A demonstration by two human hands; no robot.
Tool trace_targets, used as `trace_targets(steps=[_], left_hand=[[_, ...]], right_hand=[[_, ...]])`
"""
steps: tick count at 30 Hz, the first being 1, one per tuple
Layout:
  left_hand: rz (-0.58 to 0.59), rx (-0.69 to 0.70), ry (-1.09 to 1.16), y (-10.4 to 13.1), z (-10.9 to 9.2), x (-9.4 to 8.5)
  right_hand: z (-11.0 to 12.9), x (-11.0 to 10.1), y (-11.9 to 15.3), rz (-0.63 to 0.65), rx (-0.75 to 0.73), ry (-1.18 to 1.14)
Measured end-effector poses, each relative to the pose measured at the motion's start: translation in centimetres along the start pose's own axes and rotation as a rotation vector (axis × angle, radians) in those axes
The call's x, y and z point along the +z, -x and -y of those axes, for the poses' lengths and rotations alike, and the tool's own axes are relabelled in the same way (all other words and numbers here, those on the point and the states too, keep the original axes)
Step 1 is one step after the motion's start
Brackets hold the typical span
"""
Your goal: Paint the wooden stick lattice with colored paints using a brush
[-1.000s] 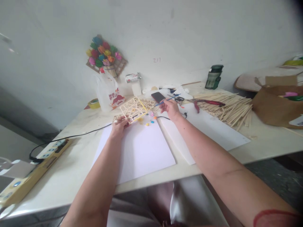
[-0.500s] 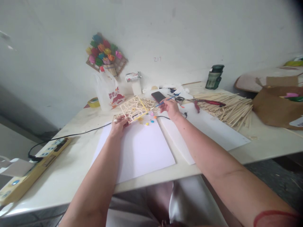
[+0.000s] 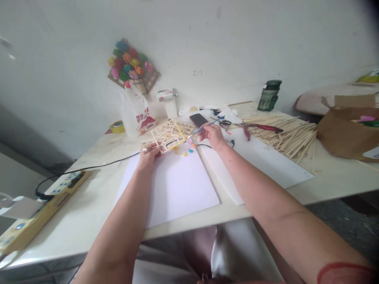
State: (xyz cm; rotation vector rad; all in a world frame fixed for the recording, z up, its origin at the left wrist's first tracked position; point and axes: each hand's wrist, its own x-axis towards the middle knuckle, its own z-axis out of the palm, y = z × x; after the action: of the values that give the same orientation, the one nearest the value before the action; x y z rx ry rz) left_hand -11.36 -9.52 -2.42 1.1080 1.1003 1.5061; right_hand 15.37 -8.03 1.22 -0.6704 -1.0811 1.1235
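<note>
My left hand (image 3: pixel 150 154) is closed on the near left corner of a wooden lattice panel (image 3: pixel 166 136), made of thin sticks and tilted above the table. Two of the panel's edges are yellow, the others bare wood. In my right hand (image 3: pixel 211 134) is a slim blue paintbrush (image 3: pixel 204 128), pinched between the fingers. Its tip is at the panel's yellow right corner; whether it touches is too small to tell. Small blobs of yellow, blue, orange and pink paint (image 3: pixel 190 151) lie just below the corner. Another lattice piece (image 3: pixel 187 128) is partly hidden behind the panel.
White paper sheets (image 3: pixel 183 185) cover the near table. A phone (image 3: pixel 198 120), scissors (image 3: pixel 225 123), red-handled pliers (image 3: pixel 263 127) and a pile of wooden sticks (image 3: pixel 290 138) lie right. A black cable (image 3: pixel 103 165) runs from the power strip (image 3: pixel 59 201). A plastic bag (image 3: pixel 133 114) stands at the back.
The brush tip has shifted very slightly left along the panel's corner. Both hands keep their grip in nearly the same places, and the view has moved a little.
</note>
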Motion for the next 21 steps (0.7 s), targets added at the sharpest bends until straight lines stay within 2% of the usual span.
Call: trace_targets(steps=[12, 15, 21], left_hand=[[-0.017, 0.0, 0.008, 0.08, -0.16, 0.05], [-0.026, 0.008, 0.019, 0.12, -0.29, 0.05], [-0.042, 0.002, 0.027, 0.29, -0.62, 0.2]], right_hand=[[0.49, -0.15, -0.15, -0.086, 0.037, 0.044], [0.21, -0.39, -0.14, -0.045, 0.057, 0.059], [-0.37, -0.18, 0.31, 0.132, 0.157, 0.161]])
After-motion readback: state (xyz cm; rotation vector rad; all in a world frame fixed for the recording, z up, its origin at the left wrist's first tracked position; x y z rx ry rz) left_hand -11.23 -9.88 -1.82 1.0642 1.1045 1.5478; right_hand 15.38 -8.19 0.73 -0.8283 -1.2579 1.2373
